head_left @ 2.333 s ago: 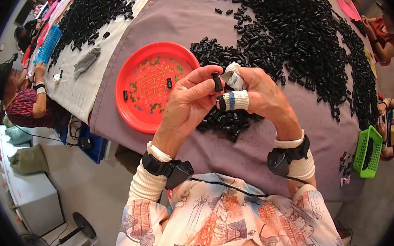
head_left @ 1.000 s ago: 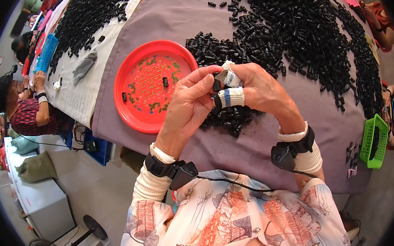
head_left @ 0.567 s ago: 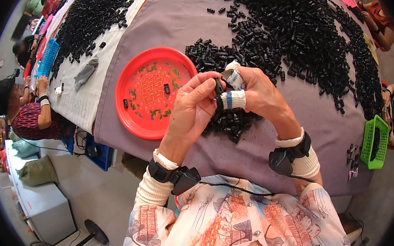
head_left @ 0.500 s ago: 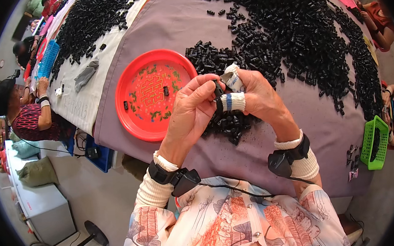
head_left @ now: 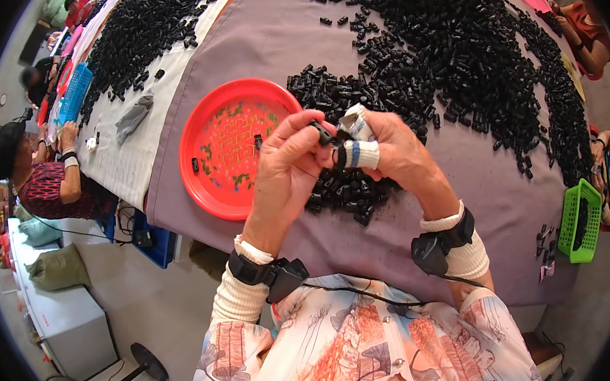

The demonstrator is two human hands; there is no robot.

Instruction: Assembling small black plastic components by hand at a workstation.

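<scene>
My left hand [head_left: 290, 171] and my right hand [head_left: 397, 156] meet above the near part of a purple-covered table [head_left: 285, 34]. Together they pinch a small black plastic piece [head_left: 323, 133] between the fingertips. Two fingers of my right hand are wrapped in white tape. Under my hands lies a small heap of the same black pieces [head_left: 344, 191]. A round red plate [head_left: 233, 147] with a few black pieces on it sits just left of my left hand.
A broad pile of black pieces [head_left: 466, 56] covers the far right of the table; another spreads over the grey cloth at far left [head_left: 142, 31]. A green basket [head_left: 580, 220] hangs at the right edge. Other people sit at left [head_left: 46, 183] and right [head_left: 590, 35].
My hands have stayed together over the small heap, fingers shifting slightly around the black piece. The view has tilted a little.
</scene>
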